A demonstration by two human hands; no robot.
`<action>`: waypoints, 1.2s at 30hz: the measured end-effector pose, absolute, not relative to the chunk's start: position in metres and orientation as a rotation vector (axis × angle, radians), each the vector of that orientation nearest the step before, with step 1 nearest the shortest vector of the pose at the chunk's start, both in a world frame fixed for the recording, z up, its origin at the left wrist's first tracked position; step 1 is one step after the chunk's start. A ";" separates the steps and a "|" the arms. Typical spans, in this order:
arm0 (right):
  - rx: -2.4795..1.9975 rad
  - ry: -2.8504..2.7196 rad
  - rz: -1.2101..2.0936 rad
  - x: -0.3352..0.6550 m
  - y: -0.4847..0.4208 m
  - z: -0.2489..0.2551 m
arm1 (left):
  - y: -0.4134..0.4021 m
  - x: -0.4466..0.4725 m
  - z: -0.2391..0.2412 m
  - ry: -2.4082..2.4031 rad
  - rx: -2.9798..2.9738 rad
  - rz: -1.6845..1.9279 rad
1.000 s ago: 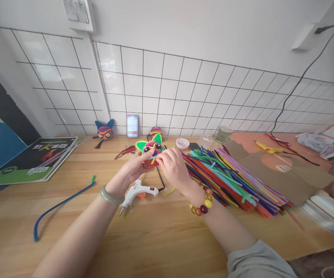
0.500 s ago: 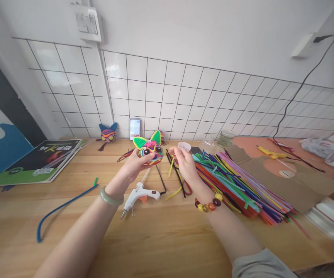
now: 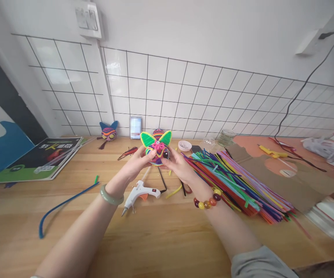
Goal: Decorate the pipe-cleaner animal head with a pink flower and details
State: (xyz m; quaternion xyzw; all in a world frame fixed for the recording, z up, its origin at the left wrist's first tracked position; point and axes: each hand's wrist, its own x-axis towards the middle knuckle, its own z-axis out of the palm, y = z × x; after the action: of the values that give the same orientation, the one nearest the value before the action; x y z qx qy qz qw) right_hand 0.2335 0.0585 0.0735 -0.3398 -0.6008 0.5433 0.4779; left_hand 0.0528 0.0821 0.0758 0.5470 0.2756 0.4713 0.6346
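Note:
Between both hands, above the wooden table, is a colourful pipe-cleaner animal head with green, yellow-edged ears, a pink piece on its forehead and a round dark eye. My left hand grips its left side, the thumb lying across the front. On the other side my right hand is closed on it, thumb near the eye. The fingers behind the head are hidden. Below the hands a white hot glue gun lies on the table, its nozzle pointing toward me.
A bundle of pipe cleaners spreads at the right, beside brown cardboard and a yellow glue gun. A small white bowl, a phone and a blue-eared head stand behind. A blue pipe cleaner and a book lie left.
My right hand has come left from near the white bowl and taken hold of the animal head's right side. The head has turned and shifted slightly right in my left hand.

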 end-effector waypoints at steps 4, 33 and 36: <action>-0.829 -1.560 1.207 0.232 0.060 0.070 | 0.084 0.051 0.077 0.630 1.102 1.060; -0.842 -1.633 1.106 0.225 0.064 0.053 | 0.088 0.054 0.073 0.663 0.891 1.051; -0.845 -1.642 1.106 0.223 0.062 0.056 | 0.088 0.054 0.073 0.653 0.908 1.048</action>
State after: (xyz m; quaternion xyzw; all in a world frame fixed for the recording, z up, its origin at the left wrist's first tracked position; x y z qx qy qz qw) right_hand 0.2234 0.0622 0.0556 -0.3453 -0.6716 0.4522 0.4746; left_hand 0.0537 0.0880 0.0734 0.4111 0.2954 0.4742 0.7203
